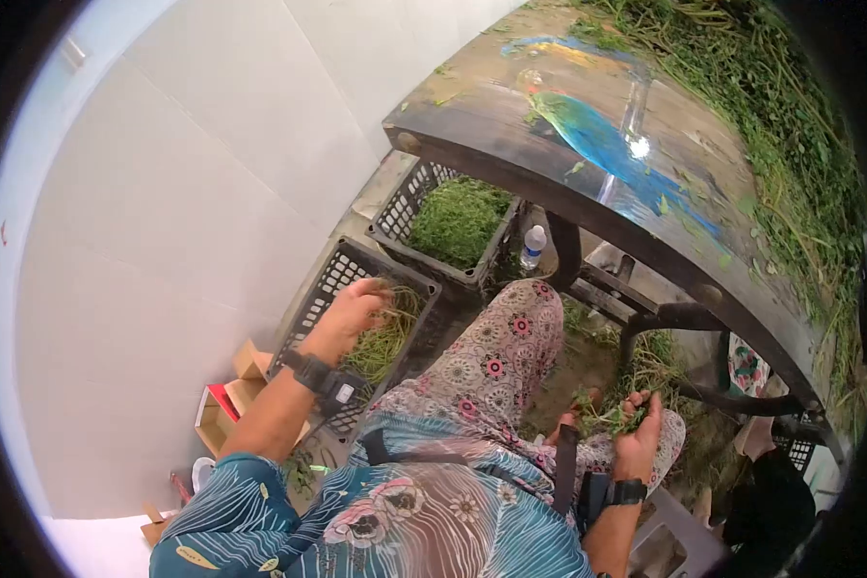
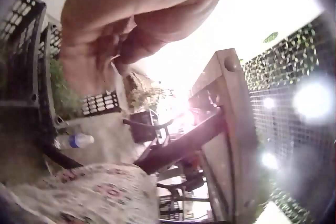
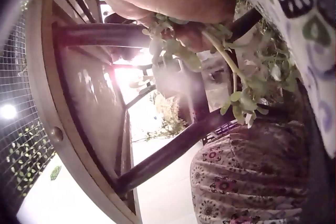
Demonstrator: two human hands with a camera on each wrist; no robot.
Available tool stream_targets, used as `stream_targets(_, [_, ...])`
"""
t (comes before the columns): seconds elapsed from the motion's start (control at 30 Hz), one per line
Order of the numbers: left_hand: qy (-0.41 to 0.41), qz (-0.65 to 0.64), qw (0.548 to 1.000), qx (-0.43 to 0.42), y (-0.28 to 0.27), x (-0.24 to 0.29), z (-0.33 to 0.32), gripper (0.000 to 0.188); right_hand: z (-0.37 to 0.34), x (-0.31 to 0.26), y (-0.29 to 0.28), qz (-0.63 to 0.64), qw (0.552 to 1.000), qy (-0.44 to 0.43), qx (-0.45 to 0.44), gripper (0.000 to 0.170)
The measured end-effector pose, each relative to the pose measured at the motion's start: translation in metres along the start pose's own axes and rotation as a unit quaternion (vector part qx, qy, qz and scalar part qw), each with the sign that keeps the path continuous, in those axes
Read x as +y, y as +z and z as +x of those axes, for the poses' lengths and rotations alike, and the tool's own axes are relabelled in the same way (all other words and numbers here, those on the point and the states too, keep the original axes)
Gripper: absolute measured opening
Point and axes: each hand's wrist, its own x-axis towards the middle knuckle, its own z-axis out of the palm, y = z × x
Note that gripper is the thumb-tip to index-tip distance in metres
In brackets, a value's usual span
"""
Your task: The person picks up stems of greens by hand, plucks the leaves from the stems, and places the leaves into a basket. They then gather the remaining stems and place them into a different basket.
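Observation:
My left hand (image 1: 358, 304) hangs over a black plastic crate (image 1: 303, 326) of long green stems (image 1: 383, 349), fingertips close above the heap. In the left wrist view its fingers (image 2: 86, 69) point downward, loosely bent, and no stem shows between them. Over the right knee my right hand (image 1: 638, 433) holds a small bunch of leafy green sprigs (image 1: 609, 418). Those sprigs stick out below the palm in the right wrist view, round leaves (image 3: 241, 100) on pale stalks; the fingertips are partly hidden there.
Another black crate (image 1: 385, 223) holds finer greens (image 1: 460, 220). A water bottle (image 1: 533, 247) stands beside it. The wooden table (image 1: 549, 154) carries a large pile of greens (image 1: 790, 125). Cardboard boxes (image 1: 246, 385) lie by the wall. Another person's dark sleeve (image 1: 775, 501) shows at lower right.

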Motion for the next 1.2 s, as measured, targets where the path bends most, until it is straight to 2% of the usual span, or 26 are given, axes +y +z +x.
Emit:
stream_targets(0.03, [0.081, 0.117, 0.989, 0.05, -0.012, -0.019, 0.01, 0.029, 0.001, 0.0, 0.001, 0.008, 1.0, -0.001, 0.01, 0.02])
stream_targets(0.07, [0.163, 0.231, 0.954, 0.098, -0.02, -0.028, 0.017, 0.03, 0.002, 0.001, -0.001, 0.017, 1.0, -0.003, 0.02, 0.02])
stream_targets(0.1, [0.158, 0.23, 0.957, 0.077, -0.02, -0.023, 0.017, 0.03, 0.012, 0.001, -0.014, 0.055, 0.998, 0.006, -0.022, 0.021])
stream_targets(0.17, [0.142, 0.231, 0.963, 0.013, -0.003, -0.001, 0.003, 0.028, 0.014, -0.001, -0.019, 0.052, 0.997, 0.035, -0.043, 0.024])
stream_targets(0.23, [0.148, 0.219, 0.962, -0.067, 0.034, 0.026, -0.011, 0.021, -0.012, -0.007, 0.011, 0.116, 0.989, 0.066, -0.06, 0.027])
stream_targets(0.3, [0.157, 0.222, 0.953, -0.135, 0.075, 0.039, -0.02, 0.019, -0.005, -0.009, 0.005, 0.11, 0.992, 0.053, -0.034, 0.027])
stream_targets(0.33, [0.165, 0.223, 0.946, -0.17, 0.093, 0.044, -0.026, 0.019, 0.001, -0.008, -0.004, 0.111, 0.991, 0.042, -0.059, 0.027])
stream_targets(0.37, [0.171, 0.228, 0.937, -0.201, 0.106, 0.047, -0.028, 0.018, 0.005, -0.006, -0.009, 0.113, 0.989, 0.035, -0.086, 0.028])
stream_targets(0.47, [0.191, 0.248, 0.909, -0.274, 0.15, 0.045, -0.034, 0.016, 0.002, -0.007, -0.009, 0.138, 0.986, 0.041, -0.082, 0.028])
stream_targets(0.5, [0.173, 0.269, 0.901, -0.292, 0.163, 0.045, -0.039, 0.016, 0.001, -0.007, -0.009, 0.123, 0.989, 0.03, -0.079, 0.029])
stream_targets(0.6, [0.19, 0.318, 0.853, -0.368, 0.197, 0.038, -0.044, 0.017, -0.001, -0.009, -0.009, 0.134, 0.987, 0.027, -0.079, 0.03])
stream_targets(0.63, [0.196, 0.328, 0.842, -0.381, 0.209, 0.037, -0.046, 0.017, -0.001, -0.01, -0.013, 0.13, 0.983, 0.031, -0.124, 0.032])
stream_targets(0.73, [0.229, 0.337, 0.811, -0.421, 0.246, 0.035, -0.048, 0.018, -0.004, -0.012, -0.013, 0.086, 0.991, 0.018, -0.098, 0.035])
stream_targets(0.8, [0.264, 0.313, 0.795, -0.448, 0.271, 0.031, -0.047, 0.018, -0.002, -0.01, -0.014, 0.102, 0.99, 0.028, -0.098, 0.035])
stream_targets(0.83, [0.274, 0.332, 0.783, -0.449, 0.283, 0.03, -0.046, 0.018, -0.002, -0.009, -0.015, 0.108, 0.989, 0.034, -0.097, 0.036])
stream_targets(0.93, [0.289, 0.245, 0.805, -0.457, 0.311, 0.001, -0.033, 0.023, -0.002, -0.009, -0.018, 0.085, 0.991, 0.059, -0.083, 0.034])
stream_targets(1.03, [0.178, 0.146, 0.87, -0.436, 0.328, -0.02, -0.042, 0.03, -0.009, -0.003, -0.012, 0.07, 0.995, 0.041, -0.065, 0.03])
stream_targets(1.13, [0.256, 0.301, 0.822, -0.41, 0.338, -0.032, -0.046, 0.037, -0.002, 0.011, -0.017, 0.073, 0.989, 0.034, -0.12, 0.027])
stream_targets(1.2, [0.295, 0.322, 0.816, -0.379, 0.339, -0.036, -0.047, 0.03, -0.001, 0.013, -0.015, 0.099, 0.99, 0.036, -0.095, 0.024])
